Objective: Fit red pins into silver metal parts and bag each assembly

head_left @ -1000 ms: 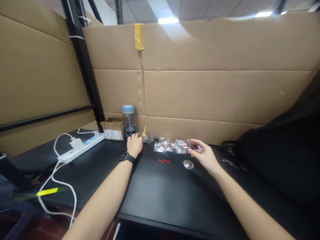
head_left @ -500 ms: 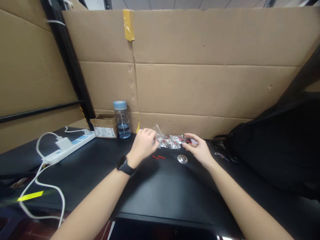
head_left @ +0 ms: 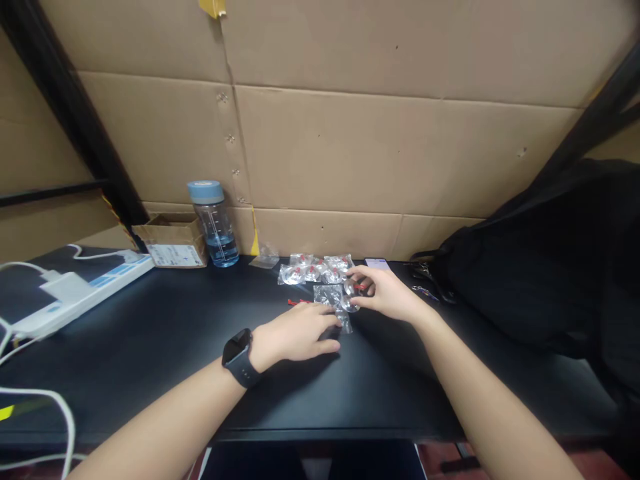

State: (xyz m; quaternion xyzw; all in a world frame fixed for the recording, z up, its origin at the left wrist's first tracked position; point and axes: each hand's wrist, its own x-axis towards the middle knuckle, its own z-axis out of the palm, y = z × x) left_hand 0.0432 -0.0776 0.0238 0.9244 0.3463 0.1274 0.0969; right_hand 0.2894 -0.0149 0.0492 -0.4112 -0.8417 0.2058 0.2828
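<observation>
My left hand lies palm down with its fingers spread, its fingertips on a clear plastic bag on the black table. Close by on the right, my right hand has thumb and fingers around a shiny round metal disc with a bit of red cord by it. The disc is at the bag's right edge; whether it lies partly on the bag I cannot tell. Red cord loops show just behind my left hand. Farther back are several bagged metal discs with red cords.
A crumpled clear bag lies near the cardboard wall. At the left stand a bottle with a blue lid, a small carton and a white power strip. A phone and a black bag are at the right.
My left hand has left the bagged discs, come nearer and opened over a clear bag. My right hand has moved down to the loose disc. The view has tilted down.
</observation>
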